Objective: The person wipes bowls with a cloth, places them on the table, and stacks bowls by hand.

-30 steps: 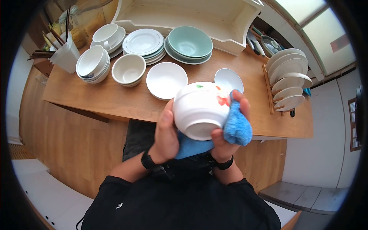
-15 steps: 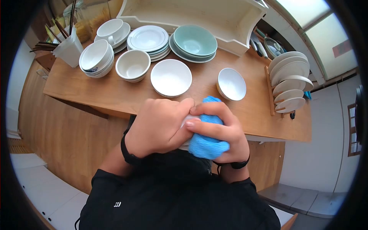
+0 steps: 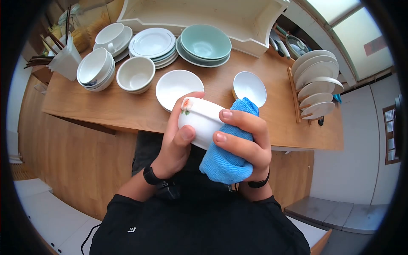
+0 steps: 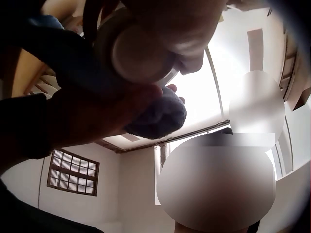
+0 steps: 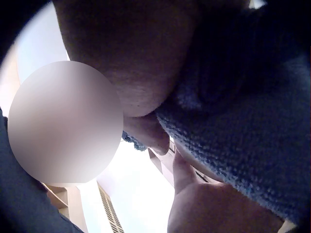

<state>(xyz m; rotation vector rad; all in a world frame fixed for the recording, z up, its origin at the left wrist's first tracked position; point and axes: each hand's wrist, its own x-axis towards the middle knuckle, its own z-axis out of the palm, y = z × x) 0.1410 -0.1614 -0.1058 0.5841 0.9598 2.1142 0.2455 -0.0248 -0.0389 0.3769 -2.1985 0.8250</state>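
A white bowl (image 3: 196, 124) with an orange flower and green leaves on its side is held up, tilted, in front of the person's body. My left hand (image 3: 173, 146) grips it from the left, thumb on its outer wall. On the other side, my right hand (image 3: 256, 144) holds a bunched blue cloth (image 3: 225, 165) against the bowl, two fingertips reaching past the cloth to the bowl. The left wrist view shows the bowl's round base (image 4: 138, 58) in shadow, and in the right wrist view the cloth (image 5: 243, 141) covers much of the picture.
Beyond the hands, a wide white bowl (image 3: 178, 83) and a smaller bowl (image 3: 250, 87) stand on the wooden table (image 3: 293, 136). Stacked bowls (image 3: 95, 70), plates (image 3: 152, 42) and green bowls (image 3: 207, 41) line the back. Plates (image 3: 316, 70) stand in a rack at the right.
The bowl was first held base toward the camera, then lower and mostly covered by both hands. Now it is tilted with the flower at upper left, and the cloth is on its right side.
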